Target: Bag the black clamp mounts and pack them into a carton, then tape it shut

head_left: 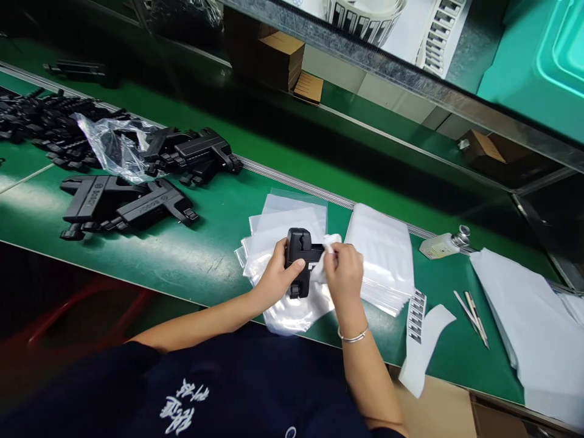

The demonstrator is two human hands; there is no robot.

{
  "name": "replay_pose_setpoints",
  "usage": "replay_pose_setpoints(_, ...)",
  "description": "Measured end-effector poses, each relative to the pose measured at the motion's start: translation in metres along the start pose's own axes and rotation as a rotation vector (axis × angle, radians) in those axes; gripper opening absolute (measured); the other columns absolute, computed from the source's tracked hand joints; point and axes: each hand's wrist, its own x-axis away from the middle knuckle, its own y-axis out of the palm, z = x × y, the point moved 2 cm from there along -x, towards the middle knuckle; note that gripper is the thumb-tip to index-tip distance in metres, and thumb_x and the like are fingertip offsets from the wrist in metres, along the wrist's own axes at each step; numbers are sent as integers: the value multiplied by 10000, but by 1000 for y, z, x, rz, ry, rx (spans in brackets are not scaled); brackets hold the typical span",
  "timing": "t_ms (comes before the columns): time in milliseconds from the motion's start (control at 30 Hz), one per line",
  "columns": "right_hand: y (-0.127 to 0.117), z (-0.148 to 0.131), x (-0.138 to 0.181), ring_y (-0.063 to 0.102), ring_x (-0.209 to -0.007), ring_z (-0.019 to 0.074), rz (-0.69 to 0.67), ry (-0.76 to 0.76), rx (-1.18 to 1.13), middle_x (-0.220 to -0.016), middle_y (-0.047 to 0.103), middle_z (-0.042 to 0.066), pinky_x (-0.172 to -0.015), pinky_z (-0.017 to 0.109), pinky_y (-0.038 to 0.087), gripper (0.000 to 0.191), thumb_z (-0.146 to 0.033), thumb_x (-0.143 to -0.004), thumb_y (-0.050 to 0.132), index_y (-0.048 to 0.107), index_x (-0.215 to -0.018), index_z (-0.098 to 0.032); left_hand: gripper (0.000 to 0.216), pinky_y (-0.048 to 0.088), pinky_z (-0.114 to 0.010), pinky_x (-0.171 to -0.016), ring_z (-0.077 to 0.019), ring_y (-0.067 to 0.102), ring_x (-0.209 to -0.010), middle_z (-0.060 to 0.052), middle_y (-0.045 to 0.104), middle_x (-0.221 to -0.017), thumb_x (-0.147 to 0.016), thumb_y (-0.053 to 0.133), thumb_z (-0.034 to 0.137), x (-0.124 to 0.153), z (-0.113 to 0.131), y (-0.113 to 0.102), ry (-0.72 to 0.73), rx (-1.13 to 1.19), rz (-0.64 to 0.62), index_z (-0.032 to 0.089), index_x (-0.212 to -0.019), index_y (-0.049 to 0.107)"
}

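Note:
My left hand point(275, 278) is wrapped round a black plastic holder point(298, 241) with jaw-like ends, its thumb across the front. Pinched in my right hand point(344, 272) is a crumpled white cloth point(321, 263), pressed against the holder's right-hand side. My fingers partly cover the cloth, and part of the holder is hidden behind it. Beneath both hands lies a loose fan of clear plastic bags point(292, 222). A neat stack of clear bags point(381, 249) is just right of my right hand.
More black holders point(150, 204) lie at left, near a crumpled clear bag point(118, 146) and a heap of black parts point(50, 125). Rightward are a label strip point(416, 322), pens point(474, 316), a dispenser bottle point(440, 245) and white sheets point(538, 328). A metal shelf point(365, 67) overhangs the bench.

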Motion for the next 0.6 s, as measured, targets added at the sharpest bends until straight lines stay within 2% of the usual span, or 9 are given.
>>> replay_pose_setpoints(200, -1, -3, 2, 538, -705, 190, -5, -37, 2, -758, 614, 33, -685, 320, 359, 107, -173, -943, 449, 551, -917, -193, 573, 433, -403, -995, -256, 537, -1150, -93, 545, -1199, -855, 570, 541, 2, 1, 0, -12, 5, -9, 200, -1275, 379)
replay_pose_setpoints(333, -1, -1, 4, 511, -676, 187, 41, 17, 73, -737, 606, 24, -686, 323, 337, 119, -160, -938, 448, 553, -896, -195, 577, 432, -392, -1001, -253, 534, -1164, -89, 547, -1206, -857, 566, 537, 4, -2, -1, -30, 27, 9, 199, -1287, 383)
replay_pose_setpoints(467, -1, 3, 5, 539, -730, 188, -29, -15, 22, -784, 628, 40, -725, 330, 354, 123, -177, -935, 460, 583, -926, -185, 570, 428, -400, -1009, -253, 533, -1167, -89, 552, -1216, -859, 565, 535, 5, -7, -3, -46, 40, 1, 200, -1290, 399)
replay_pose_setpoints(533, -9, 16, 7, 534, -696, 181, -20, 65, 25, -751, 617, 28, -714, 331, 361, 130, -217, -937, 479, 597, -890, -189, 575, 419, -402, -1025, -257, 523, -1191, -89, 554, -1236, -857, 566, 544, 5, -8, -6, -58, 57, 16, 203, -1292, 412)
replay_pose_setpoints(600, -27, 37, 12, 536, -672, 178, 23, 212, -10, -732, 609, 19, -695, 332, 385, 153, -286, -933, 510, 608, -859, -195, 575, 412, -405, -1038, -261, 518, -1209, -86, 561, -1249, -850, 576, 556, 5, -7, -12, -81, 87, 34, 206, -1283, 434)
